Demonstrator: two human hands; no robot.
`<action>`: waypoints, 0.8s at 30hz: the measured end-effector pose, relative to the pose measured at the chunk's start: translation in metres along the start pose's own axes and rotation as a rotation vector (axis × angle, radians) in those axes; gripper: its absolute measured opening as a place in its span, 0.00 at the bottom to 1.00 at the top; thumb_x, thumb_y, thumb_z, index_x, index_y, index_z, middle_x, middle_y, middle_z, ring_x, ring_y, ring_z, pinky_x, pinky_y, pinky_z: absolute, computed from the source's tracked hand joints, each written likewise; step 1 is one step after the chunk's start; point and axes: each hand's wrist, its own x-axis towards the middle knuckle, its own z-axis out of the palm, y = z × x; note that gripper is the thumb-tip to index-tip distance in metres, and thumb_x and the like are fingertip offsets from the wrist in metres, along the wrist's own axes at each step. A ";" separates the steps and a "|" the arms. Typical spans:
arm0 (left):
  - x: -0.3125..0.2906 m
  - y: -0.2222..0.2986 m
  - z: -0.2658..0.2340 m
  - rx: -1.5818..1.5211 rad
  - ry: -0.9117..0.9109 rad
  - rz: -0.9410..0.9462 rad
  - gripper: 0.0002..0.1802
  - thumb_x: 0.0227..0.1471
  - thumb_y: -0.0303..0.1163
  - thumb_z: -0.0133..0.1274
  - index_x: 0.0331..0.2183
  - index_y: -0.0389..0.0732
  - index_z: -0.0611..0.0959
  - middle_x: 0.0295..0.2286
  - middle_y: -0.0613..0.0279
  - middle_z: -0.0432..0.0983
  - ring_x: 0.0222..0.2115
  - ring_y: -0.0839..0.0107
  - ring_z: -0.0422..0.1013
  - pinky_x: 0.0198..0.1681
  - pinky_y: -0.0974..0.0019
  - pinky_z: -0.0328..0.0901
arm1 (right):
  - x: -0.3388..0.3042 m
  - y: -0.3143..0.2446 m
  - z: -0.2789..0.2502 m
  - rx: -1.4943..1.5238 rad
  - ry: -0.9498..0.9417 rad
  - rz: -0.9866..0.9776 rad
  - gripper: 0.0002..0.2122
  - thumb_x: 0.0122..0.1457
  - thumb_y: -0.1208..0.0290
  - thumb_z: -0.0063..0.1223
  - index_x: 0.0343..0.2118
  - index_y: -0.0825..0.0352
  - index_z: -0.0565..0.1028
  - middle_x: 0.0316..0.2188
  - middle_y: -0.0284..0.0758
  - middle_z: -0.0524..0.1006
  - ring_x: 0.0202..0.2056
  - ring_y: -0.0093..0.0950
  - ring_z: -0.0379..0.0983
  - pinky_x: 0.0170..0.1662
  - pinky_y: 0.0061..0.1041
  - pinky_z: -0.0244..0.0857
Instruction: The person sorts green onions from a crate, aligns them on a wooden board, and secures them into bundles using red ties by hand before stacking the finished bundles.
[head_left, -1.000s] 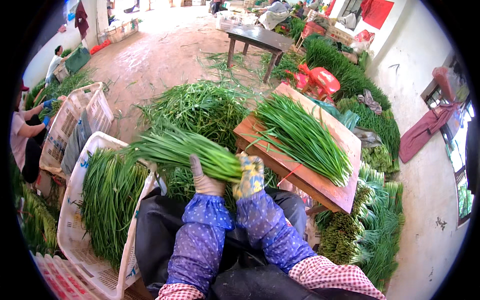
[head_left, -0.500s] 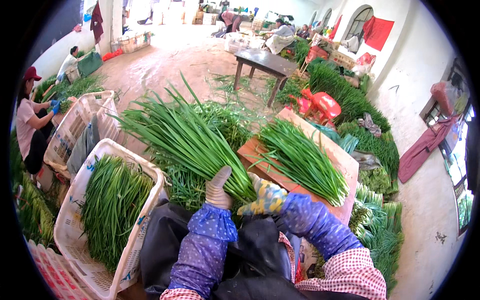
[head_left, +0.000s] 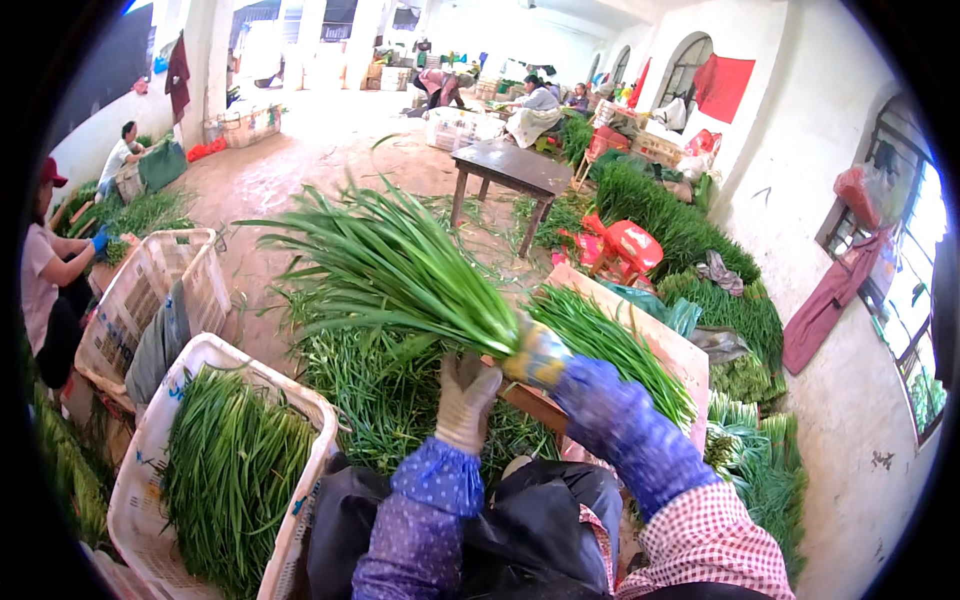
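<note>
A large bunch of garlic chives [head_left: 430, 275] is raised over the loose greens, its leaf tips fanning to the far left. My right hand [head_left: 537, 355], in a yellow and blue patterned glove, is wrapped round the pale stem ends. Just below the bunch is my left hand [head_left: 467, 400] in a whitish glove, empty, with its fingers up and apart. A second pile of garlic chives [head_left: 625, 340] lies on the wooden board [head_left: 672, 345] to the right, partly hidden by my right arm. Loose garlic chives [head_left: 375, 400] heap up in front of my knees.
At left stands a white plastic crate [head_left: 325, 425] of chives, with another crate [head_left: 215, 265] behind it. A dark table [head_left: 515, 165] and a red plastic stool [head_left: 632, 245] are farther off. Stacked chives [head_left: 765, 470] line the right wall. A co-worker [head_left: 55, 260] sits at left.
My right hand has taken hold of the stem ends and lifted the bunch up and away from me. The left hand has let go and sits lower, beside the bunch.
</note>
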 end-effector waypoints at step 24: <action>0.083 -0.154 0.070 -0.342 0.137 -0.313 0.38 0.47 0.58 0.48 0.55 0.48 0.65 0.55 0.60 0.60 0.53 0.56 0.58 0.56 0.47 0.52 | -0.153 0.265 -0.051 -0.061 0.166 0.048 0.20 0.45 0.73 0.52 0.45 0.64 0.66 0.27 0.42 0.75 0.32 0.41 0.74 0.32 0.34 0.68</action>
